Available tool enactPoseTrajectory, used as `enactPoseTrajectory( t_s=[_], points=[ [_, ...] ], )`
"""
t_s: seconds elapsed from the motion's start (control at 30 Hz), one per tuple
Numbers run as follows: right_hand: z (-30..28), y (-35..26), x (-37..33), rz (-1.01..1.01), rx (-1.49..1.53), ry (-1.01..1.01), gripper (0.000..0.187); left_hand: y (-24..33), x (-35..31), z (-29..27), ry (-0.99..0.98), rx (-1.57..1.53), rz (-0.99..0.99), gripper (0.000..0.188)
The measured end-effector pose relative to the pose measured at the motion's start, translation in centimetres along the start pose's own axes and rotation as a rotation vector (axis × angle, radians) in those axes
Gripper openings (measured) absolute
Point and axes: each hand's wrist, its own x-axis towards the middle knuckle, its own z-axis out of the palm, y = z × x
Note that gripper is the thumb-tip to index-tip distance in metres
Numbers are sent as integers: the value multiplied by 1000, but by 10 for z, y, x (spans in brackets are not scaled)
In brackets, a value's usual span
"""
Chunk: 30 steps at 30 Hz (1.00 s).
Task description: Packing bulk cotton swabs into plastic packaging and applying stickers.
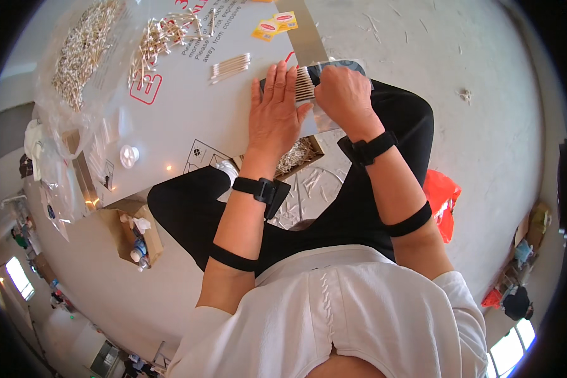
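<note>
My left hand [274, 116] lies flat with its fingers stretched out over the left end of a dark flat pad at the table's right edge. Beside its fingertips, a tight row of cotton swabs [304, 85] sits on the pad, between my two hands. My right hand [345, 94] is curled into a fist at the right end of that row; what its fingers hold is hidden. A dark end of the pad [351, 64] shows beyond the fist, and clear plastic film [324, 120] lies below it. Left of my left hand is a small group of cotton swabs [230, 67] laid side by side.
A loose heap of swabs [160, 41] and a clear bag full of swabs [85, 57] lie on the table's left. Yellow cards [274, 26] lie at the back. Nearby are a white round object [128, 156], an open box [319, 146] of swabs and a red bag [440, 198].
</note>
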Motion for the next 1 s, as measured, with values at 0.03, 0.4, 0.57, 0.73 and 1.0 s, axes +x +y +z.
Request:
enactPoseTrajectory(
  t_s=[0.03,0.4,0.57,0.73,1.0],
  points=[
    [-1,0,3,8,-16,-9,13,1,1,1,5,10,-3,70],
    [10,30,29,134,165,-127,25,6,2,6,59,-2,-19,67],
    [6,35,30,158,399,-216,27,15,6,14,104,36,-74,70],
    [13,41,27,184,430,-172,27,32,8,17,90,-11,-83,71],
    [9,26,18,163,245,-74,31,32,2,16,52,-25,-45,71]
  ],
)
